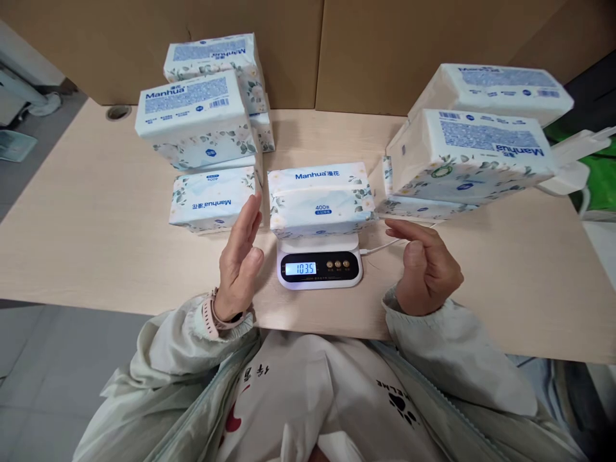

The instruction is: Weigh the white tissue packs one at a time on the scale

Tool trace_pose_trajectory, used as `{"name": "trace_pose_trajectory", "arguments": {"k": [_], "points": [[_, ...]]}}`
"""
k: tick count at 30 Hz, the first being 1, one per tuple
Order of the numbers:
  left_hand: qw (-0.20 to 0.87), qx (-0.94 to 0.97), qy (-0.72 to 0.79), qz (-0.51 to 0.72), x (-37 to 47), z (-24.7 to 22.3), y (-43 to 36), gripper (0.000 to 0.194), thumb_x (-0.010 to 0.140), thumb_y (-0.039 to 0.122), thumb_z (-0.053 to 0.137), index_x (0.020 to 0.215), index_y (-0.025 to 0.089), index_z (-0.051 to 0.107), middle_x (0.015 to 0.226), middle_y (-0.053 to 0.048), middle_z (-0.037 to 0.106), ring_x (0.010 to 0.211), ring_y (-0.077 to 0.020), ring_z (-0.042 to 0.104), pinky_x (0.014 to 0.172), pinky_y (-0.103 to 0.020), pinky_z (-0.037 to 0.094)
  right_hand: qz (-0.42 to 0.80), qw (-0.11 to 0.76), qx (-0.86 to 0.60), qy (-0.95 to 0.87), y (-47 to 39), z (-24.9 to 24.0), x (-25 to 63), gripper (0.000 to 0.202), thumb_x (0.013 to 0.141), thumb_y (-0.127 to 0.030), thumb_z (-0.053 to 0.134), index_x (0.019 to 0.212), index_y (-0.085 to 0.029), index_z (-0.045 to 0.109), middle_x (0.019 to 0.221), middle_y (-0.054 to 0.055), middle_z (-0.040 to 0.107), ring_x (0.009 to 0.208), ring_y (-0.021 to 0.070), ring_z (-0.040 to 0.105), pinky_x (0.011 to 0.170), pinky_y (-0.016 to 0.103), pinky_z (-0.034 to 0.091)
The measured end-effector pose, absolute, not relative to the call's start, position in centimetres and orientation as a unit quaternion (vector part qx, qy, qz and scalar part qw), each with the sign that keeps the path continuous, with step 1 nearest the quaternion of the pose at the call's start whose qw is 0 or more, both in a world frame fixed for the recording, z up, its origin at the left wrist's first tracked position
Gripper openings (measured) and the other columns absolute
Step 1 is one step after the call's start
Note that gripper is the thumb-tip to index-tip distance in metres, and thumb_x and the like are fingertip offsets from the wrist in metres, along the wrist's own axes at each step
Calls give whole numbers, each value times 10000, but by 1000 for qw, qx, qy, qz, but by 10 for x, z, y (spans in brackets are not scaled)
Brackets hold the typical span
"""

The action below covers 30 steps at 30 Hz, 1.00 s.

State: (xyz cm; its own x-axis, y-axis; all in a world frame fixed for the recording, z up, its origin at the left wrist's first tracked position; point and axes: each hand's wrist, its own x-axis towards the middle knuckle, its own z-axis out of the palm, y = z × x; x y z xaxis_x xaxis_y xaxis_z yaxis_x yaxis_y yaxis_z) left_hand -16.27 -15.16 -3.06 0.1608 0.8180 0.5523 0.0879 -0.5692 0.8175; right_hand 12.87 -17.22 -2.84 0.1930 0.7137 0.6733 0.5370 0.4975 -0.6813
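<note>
A white and blue tissue pack [321, 200] lies on a small white digital scale [319, 269], whose lit display reads 103.5. To the left of the scale my left hand [239, 260] is held up on edge, its fingers stretched out and holding nothing, near the front tissue pack [214, 199] of the left stack. My right hand [423, 266] is raised to the right of the scale, fingers extended toward the pack and apart from it, with nothing in it. A white cable runs from the scale's right side.
More tissue packs [195, 119] are piled at the back left, and another pile [481, 154] stands at the back right. Brown cardboard [366, 58] rises behind the wooden table [96, 244]. A round hole [118, 113] is at the table's back left.
</note>
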Motion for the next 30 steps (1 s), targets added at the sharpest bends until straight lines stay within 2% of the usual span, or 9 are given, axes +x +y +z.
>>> {"name": "trace_pose_trajectory", "arguments": {"k": [6,11,18,30], "points": [[345,687,313,558,-163,-31,-151,647,1114,450,553,1729,313,406,1784,35,409,1688,-261,352,1406,-380,350,66,591,-494,-634,-172,-29,129,355,1089,-291,539,1345,-343,780,1173,58,844,966,270,804,861,516,664],[356,685,316,552,-164,-30,-151,643,1109,471,567,1722,354,412,1783,53,407,1690,-286,344,1413,-430,344,73,592,-490,-636,-172,-30,130,359,1091,-296,538,1352,-346,779,1170,67,835,971,270,795,869,503,652],[356,684,317,553,-166,-32,-150,656,1097,520,580,1716,374,419,1785,26,408,1688,-313,342,1410,-464,352,88,581,-513,-626,-174,-28,129,361,1089,-355,525,1348,-411,770,1182,62,828,992,332,794,903,609,645],[321,702,324,547,-169,-34,-147,688,1089,488,611,1729,375,387,1794,11,393,1683,-315,355,1404,-471,358,95,588,-508,-623,-174,-28,129,351,1091,-386,528,1343,-442,767,1176,60,821,1000,332,799,925,613,637]]}}
